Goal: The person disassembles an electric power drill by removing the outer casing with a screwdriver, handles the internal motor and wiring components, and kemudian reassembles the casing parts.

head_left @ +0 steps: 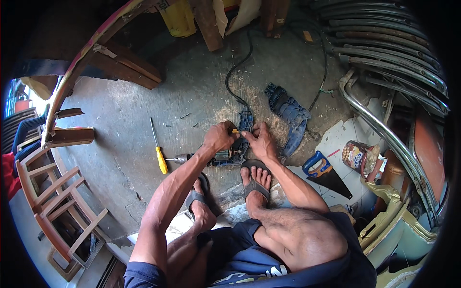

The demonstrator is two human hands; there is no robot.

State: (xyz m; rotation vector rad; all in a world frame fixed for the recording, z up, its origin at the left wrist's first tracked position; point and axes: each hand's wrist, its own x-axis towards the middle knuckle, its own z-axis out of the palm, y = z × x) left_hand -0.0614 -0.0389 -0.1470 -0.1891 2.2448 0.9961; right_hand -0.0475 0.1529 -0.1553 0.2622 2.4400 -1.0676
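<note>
An opened power drill (228,156) lies on the floor between my sandalled feet, its chuck pointing left and a black cord leaving the top of its grip. My left hand (220,138) is closed at the grip, pinching a small yellow piece (235,131) that is mostly hidden. My right hand (259,143) holds the grip from the other side with bent fingers. A detached blue casing half (288,115) lies to the upper right. A yellow-handled screwdriver (160,158) lies left of the drill, with several small screws (185,115) above it.
A blue-handled handsaw (326,174) and a printed tin (355,156) lie at right, beside stacked metal tube frames (384,48) and gold-coloured pieces (386,201). Wooden chair frames (53,187) fill the left edge. Wooden legs (209,31) stand along the back, where cords (325,62) run.
</note>
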